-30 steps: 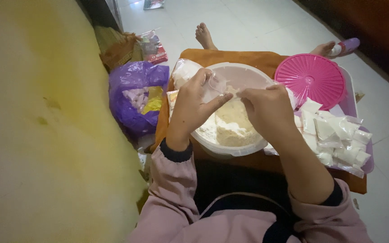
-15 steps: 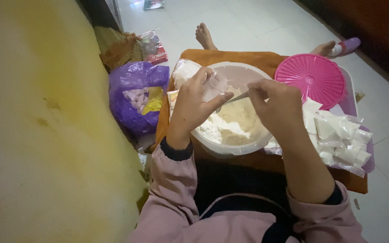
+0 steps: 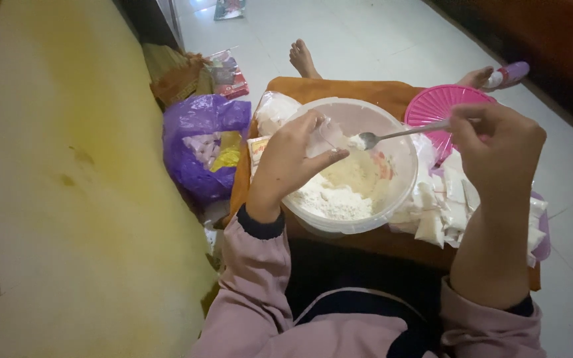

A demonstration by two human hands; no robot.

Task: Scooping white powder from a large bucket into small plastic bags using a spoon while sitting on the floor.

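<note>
left hand pinching small clear bag open | right hand gripping spoon, powder-laden | keeping tip level above bowl

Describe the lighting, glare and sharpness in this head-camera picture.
Head view: dim, soft indoor light; the tiled floor catches pale glare at the top; the right hand and its spoon look slightly soft, as does the left hand holding a small clear bag over the bowl; the far right edge sinks into dark shadow.
</note>
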